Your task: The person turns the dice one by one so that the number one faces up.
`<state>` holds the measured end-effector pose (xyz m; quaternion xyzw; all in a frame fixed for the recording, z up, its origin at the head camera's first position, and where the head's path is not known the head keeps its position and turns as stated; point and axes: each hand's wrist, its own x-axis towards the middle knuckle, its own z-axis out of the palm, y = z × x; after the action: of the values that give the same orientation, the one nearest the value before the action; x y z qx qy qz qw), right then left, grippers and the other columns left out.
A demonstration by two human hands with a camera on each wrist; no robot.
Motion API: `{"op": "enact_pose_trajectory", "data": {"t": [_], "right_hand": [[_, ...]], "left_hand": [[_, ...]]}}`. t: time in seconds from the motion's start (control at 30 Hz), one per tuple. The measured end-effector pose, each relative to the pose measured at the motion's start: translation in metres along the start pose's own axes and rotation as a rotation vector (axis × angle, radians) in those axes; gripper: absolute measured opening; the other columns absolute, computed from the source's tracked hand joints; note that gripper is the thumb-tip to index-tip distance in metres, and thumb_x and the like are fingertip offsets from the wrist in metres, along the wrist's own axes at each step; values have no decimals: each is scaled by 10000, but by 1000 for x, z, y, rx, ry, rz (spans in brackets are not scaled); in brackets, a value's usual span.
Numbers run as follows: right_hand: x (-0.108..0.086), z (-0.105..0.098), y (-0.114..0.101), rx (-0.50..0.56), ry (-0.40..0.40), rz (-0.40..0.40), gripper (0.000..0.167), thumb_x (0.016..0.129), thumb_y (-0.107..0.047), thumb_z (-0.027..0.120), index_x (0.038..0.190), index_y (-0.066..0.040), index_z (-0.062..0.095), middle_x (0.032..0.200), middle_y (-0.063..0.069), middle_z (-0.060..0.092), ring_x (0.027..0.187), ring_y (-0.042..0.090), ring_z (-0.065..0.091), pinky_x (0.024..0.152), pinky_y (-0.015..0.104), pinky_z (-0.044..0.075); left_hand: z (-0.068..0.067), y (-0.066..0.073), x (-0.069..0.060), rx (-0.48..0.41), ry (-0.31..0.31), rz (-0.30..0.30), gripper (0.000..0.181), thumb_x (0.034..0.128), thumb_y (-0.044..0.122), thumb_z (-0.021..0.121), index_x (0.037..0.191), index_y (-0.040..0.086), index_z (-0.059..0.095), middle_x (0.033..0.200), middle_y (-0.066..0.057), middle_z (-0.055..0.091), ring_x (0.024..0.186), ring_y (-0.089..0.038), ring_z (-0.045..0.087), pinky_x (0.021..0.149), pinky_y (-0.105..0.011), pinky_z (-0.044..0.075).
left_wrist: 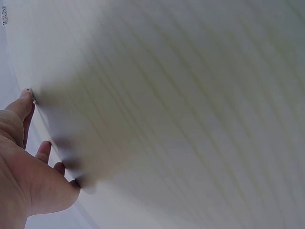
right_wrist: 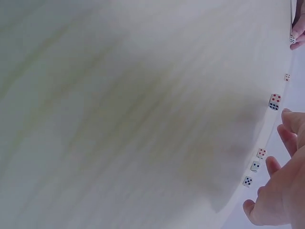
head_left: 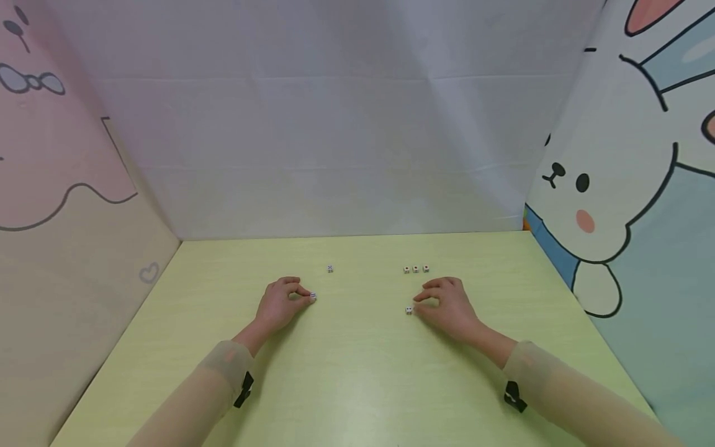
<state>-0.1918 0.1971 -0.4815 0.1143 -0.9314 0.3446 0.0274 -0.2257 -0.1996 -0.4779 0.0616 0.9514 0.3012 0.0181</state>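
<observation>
Left hand: thumb and forefinger pinch a small white die at their tips; remaining fingers held apart from the pinch, gripping nothing. Cannot tell whether that die touches the tabletop.

Right hand: released. Thumb and forefinger parted, bent loosely. A second die sits just beside the thumb tip, on the side toward the left hand; right wrist view shows a narrow gap, red pips on one face, blue on another.

Beyond the right fingertips, a row of three dice, side by side with narrow gaps. Red pips visible on one, dark pips on the other two.

Beyond the left fingertips and slightly to their right, a lone die, well apart from the row.

Behind the fingers, toward the wearer: pale left sleeve and right sleeve. Farthest out, past all fingers: white backdrop; to the right hand's outer side, a rabbit-printed panel.
</observation>
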Motion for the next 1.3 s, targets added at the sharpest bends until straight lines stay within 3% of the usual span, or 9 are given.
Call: {"op": "enact_pose_trajectory", "data": {"t": [0.3,0.83,1.3], "right_hand": [[3,-10,-9,-62,14,-46,143,884,-244,822,996,-156,821,1286,127,631,1302,394,393,1065,573,372],[5,-17,-20,-296,20,-201,167,841,-268,852,978,-176,830,1199,93,669,1227,419,482,993,605,425],[9,-5,-20,-373,-48,-186,161,825,-304,853,933,-186,833,1174,80,672,1204,390,491,984,586,437]], "left_hand": [[0,-2,0,-8,0,-5,139,951,295,755,964,160,781,1486,-161,518,1404,-482,366,1158,-606,288],[3,-4,-1,-11,-5,-7,150,953,304,750,972,159,782,1486,-157,518,1407,-482,358,1162,-602,285],[8,-10,-1,-29,0,8,159,957,312,745,986,159,778,1483,-154,519,1400,-478,366,1148,-601,302]]}}
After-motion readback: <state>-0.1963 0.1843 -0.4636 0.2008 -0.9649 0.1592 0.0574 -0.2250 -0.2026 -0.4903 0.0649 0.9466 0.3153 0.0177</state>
